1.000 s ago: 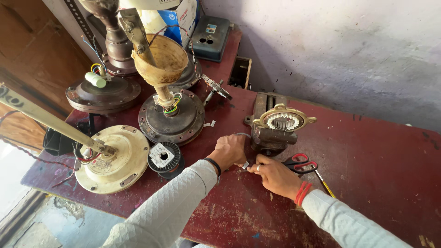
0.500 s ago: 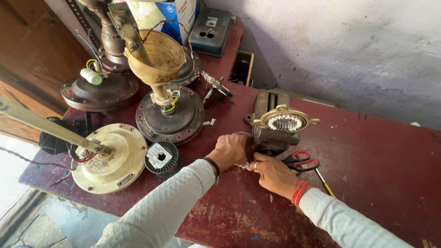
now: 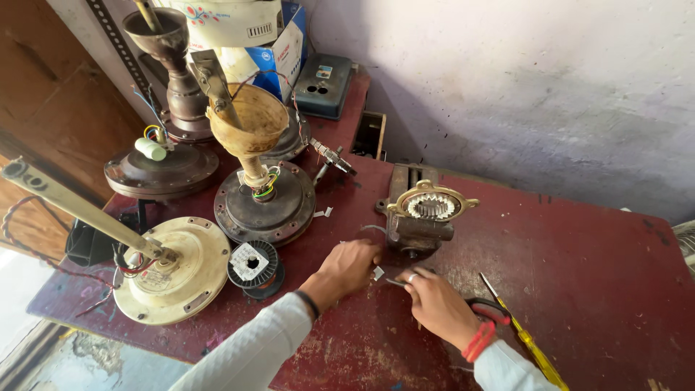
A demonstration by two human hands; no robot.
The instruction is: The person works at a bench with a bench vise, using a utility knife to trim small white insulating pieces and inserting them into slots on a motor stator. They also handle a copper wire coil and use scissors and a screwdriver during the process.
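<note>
Pinching a thin metal pin (image 3: pixel 394 282) with right hand (image 3: pixel 434 304), left hand (image 3: pixel 347 266) curled loosely, touching vise (image 3: pixel 416 230) clamping a toothed stator ring (image 3: pixel 432 206).

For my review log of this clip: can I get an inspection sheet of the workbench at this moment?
Surface: dark red table, scratched and worn.
Job's things: bench vise holding a toothed motor core in a brass-coloured frame; small white scrap between the hands.
Clutter: three ceiling fan motors, cream, dark with funnel-shaped cup, brown; wire spool; yellow-handled screwdriver; red-handled scissors; grey box.
Grippers: left hand at the vise base; right hand pinching a thin metal piece.
Cables: coloured leads from the dark motor; red-black wires at the left edge.
Surroundings: whitewashed wall.
</note>
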